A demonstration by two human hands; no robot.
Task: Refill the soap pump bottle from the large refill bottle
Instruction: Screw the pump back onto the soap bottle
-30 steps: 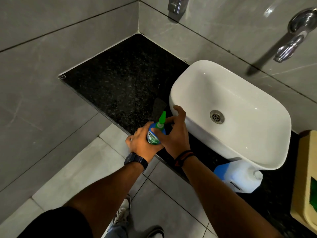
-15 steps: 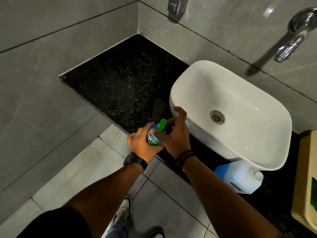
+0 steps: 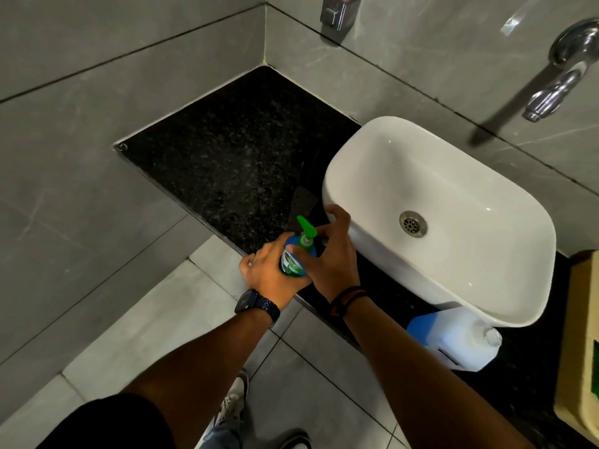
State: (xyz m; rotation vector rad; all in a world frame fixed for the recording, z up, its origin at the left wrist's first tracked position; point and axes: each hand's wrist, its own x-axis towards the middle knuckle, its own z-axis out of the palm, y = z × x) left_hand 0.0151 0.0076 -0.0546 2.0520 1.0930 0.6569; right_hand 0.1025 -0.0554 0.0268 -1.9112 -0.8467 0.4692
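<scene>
The green pump head (image 3: 305,234) is being pinched at its collar by the right hand (image 3: 334,264), seemingly to unscrew it. The blue soap pump bottle (image 3: 295,260) is being clasped around its body by the left hand (image 3: 272,273), at the front edge of the black granite counter (image 3: 233,163). The bottle is probably light, smooth plastic, so a firm body grip is being favoured. The translucent refill bottle (image 3: 453,341) is lying untouched under the white basin (image 3: 372,150).

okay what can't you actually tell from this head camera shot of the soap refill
- Soap pump bottle: soap level hidden, left hand wraps the body.
- Pump collar: right hand covers it, so loosened or not is unclear.
- Refill bottle: partly hidden under the basin rim.
- Yellow item: cut off by the right edge.
</scene>
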